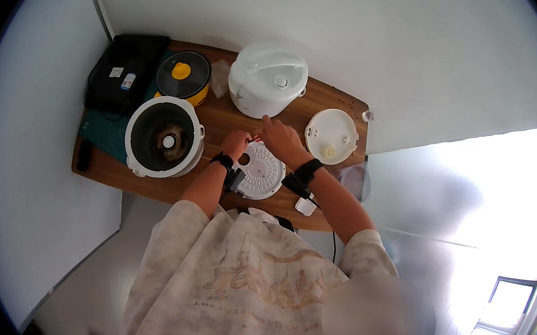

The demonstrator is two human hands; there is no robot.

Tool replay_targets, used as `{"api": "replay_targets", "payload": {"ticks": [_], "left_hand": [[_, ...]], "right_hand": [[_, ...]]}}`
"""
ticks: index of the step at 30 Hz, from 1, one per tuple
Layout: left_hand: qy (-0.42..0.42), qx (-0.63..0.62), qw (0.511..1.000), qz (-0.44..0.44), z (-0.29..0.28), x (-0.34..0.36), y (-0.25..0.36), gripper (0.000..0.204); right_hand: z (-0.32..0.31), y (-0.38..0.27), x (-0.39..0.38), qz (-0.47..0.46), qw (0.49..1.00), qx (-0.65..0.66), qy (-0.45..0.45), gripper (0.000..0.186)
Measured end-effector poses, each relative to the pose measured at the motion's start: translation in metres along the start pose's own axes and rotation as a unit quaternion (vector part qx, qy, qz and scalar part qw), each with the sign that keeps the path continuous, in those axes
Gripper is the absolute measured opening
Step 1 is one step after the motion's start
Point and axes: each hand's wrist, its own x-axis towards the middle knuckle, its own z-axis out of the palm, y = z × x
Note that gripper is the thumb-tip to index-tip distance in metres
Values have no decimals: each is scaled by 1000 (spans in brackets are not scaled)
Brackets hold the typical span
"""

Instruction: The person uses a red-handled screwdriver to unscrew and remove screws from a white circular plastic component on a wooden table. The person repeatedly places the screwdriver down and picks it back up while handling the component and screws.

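My left hand [236, 144] is closed over the top left of a white, round slotted disc [262, 176], with a small red, narrow thing [256, 138] showing at its fingertips. My right hand [281, 143] reaches over the disc's upper edge, fingers bent together just in front of a white rice cooker [267, 83] with its lid down. What the right fingers hold, if anything, is too small to tell. Right of that hand lies a cream round lid [337, 126], inner side up, with a small yellowish round part [328, 151] on it. Black straps circle both wrists.
At left stands an open rice cooker body [196, 154], stained inside. Behind it are a yellow pot with a glass lid [183, 75] and a black bag [122, 76] on a teal mat [100, 133]. A small white square piece [305, 205] and a clear plastic container [355, 181] lie near the right edge.
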Motion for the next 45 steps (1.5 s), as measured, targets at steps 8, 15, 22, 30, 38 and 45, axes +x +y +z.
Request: {"api": "replay_targets", "payload": {"ticks": [8,15,22,30,38,45], "left_hand": [[-18,52,998,-28,-13,-3,17,13],[-44,76,995,-55,-18,-1,30,11],[-13,111,994,2,-5,2,11,3],[-38,196,980,14,-8,12,25,18],[-47,191,981,8,-13,8,25,14],[-50,153,984,70,-25,6,28,4]], "right_hand": [[7,0,-1,-73,992,75,68,35],[13,8,0,-116,989,80,41,33],[-17,26,-46,-58,990,101,74,35],[-26,59,-81,-7,982,134,135,31],[-18,61,-86,-20,975,169,143,30],[-10,66,-88,-10,974,175,140,28]]}}
